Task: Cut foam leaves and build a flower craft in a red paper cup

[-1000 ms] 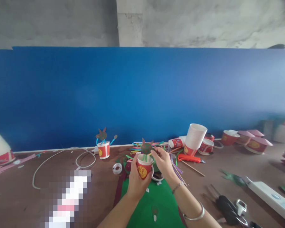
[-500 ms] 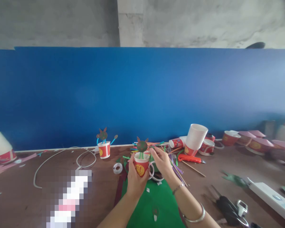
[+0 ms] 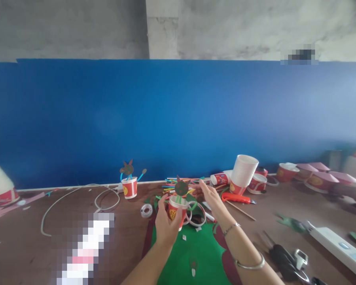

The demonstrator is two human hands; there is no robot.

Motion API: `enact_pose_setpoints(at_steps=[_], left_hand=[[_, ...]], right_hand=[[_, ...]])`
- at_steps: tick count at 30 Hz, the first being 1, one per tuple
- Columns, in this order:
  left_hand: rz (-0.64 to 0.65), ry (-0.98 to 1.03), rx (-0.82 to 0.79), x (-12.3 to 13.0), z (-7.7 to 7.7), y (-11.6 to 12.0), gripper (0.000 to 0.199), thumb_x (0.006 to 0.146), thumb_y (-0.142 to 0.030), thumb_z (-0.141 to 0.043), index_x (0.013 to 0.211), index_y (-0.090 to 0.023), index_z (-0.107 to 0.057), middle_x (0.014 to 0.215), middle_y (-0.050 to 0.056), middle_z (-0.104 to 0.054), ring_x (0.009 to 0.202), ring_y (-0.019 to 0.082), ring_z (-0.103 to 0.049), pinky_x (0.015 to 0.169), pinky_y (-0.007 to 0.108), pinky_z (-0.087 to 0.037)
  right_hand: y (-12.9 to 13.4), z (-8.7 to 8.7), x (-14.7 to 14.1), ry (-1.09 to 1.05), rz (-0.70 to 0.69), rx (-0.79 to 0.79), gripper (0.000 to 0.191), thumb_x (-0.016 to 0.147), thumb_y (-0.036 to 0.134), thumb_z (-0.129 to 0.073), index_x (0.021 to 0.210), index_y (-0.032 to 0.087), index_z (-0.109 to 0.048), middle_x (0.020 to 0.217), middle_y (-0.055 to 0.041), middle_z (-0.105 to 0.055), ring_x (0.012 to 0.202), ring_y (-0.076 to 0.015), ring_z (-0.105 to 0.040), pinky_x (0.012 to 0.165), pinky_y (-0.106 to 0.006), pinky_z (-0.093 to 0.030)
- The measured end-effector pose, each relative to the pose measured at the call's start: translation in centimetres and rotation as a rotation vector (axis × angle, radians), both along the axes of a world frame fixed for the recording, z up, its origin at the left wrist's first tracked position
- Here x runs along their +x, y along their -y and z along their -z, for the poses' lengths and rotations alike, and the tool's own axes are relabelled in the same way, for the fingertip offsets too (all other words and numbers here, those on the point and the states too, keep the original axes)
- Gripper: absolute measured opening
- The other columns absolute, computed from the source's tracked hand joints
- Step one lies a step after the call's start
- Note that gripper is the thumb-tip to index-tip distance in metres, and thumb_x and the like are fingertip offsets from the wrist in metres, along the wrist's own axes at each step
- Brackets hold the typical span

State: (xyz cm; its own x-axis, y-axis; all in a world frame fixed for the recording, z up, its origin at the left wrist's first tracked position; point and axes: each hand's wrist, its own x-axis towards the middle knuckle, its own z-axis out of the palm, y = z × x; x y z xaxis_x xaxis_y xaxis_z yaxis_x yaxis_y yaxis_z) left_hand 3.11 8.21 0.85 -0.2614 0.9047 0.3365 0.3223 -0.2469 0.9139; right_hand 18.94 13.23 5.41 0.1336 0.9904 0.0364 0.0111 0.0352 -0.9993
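Note:
A red and white paper cup (image 3: 178, 206) stands above the near end of a green sheet (image 3: 190, 253), with green strips and a dark green eared head (image 3: 182, 187) rising from it. The fingers of my left hand (image 3: 167, 223) are round the cup's left and front side. My right hand (image 3: 212, 198) is off to the right of the cup, its fingers extended and nothing visible in them. White tape rings (image 3: 197, 213) lie just behind and right of the cup. A similar cup with blue strips (image 3: 129, 187) stands at the back left.
Colourful strips (image 3: 180, 183) lie behind the cup. An orange cutter (image 3: 237, 198) and stacked paper cups (image 3: 245, 172) are at the right. Nearer are black-handled scissors (image 3: 283, 255) and a white power strip (image 3: 338, 245). A white cable (image 3: 62, 196) loops across the left.
My right hand has let go near the head's right side and moved right, its fingers straightening. The cup and its head have tilted and shifted slightly right in my left hand.

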Motion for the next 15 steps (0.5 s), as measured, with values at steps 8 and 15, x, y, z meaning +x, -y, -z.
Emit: enact_pose_setpoints(at_steps=[8,15], left_hand=[[0.044,0.114,0.068,0.02,0.34,-0.08,0.054,0.078,-0.038,-0.052,0.125,-0.019,-0.035,0.1,0.008,-0.065,0.088,0.02,-0.062,0.081,0.034,-0.046],[-0.016,0.318,0.105,-0.77,0.78,-0.83,0.046,0.084,-0.042,-0.042,0.121,-0.016,-0.041,0.089,0.009,-0.066,0.081,0.021,-0.063,0.072,0.033,-0.048]], right_hand=[[-0.38,0.4,0.11,-0.007,-0.004,-0.1,0.05,0.076,0.057,-0.048,0.071,0.011,-0.066,0.059,-0.0067,-0.065,0.044,-0.0124,-0.054,0.044,-0.023,-0.038],[-0.48,0.73,0.39,-0.091,-0.06,-0.231,0.043,0.082,0.052,-0.046,0.082,0.011,-0.062,0.06,-0.0056,-0.064,0.046,-0.0118,-0.056,0.042,-0.02,-0.041]])
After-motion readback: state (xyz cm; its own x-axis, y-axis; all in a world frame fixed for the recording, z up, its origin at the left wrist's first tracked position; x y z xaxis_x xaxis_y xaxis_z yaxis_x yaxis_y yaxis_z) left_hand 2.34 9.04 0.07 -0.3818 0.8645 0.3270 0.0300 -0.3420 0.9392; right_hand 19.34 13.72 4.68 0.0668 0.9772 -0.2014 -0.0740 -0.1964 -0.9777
